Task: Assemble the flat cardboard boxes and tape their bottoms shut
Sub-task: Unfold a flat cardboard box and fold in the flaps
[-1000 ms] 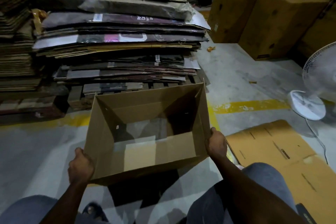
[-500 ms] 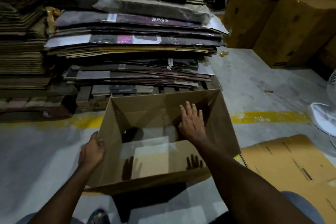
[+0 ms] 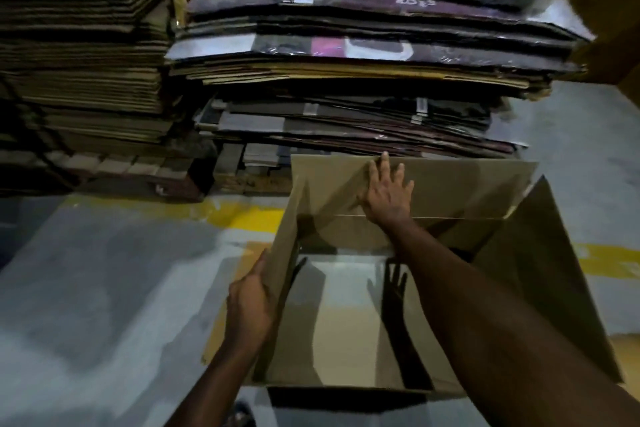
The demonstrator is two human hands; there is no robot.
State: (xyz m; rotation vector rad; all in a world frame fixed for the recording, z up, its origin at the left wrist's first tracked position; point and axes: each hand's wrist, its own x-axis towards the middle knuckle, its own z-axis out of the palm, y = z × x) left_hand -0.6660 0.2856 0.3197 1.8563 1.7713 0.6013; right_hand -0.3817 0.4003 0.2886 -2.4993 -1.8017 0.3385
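An opened brown cardboard box [image 3: 554, 288] stands on the floor in front of me, open side up. My left hand [image 3: 247, 305] grips its left wall near the top edge, fingers curled over the cardboard. My right hand [image 3: 388, 196] reaches across the box with straight, spread fingers and presses flat on the far flap [image 3: 467, 187], which stands up along the far side. The floor shows through the bottom of the box between its inner flaps.
A tall pile of flattened cardboard sheets [image 3: 363, 62] on a pallet stands just behind the box. Another stack of flat cardboard [image 3: 79, 55] fills the left. A yellow floor line [image 3: 249, 215] runs under the box. A brown carton [image 3: 609, 10] shows at the top right.
My right hand left the box's right wall, reached inside and now presses on the far flap. My left hand stays on the left wall. The view moved closer and leftward.
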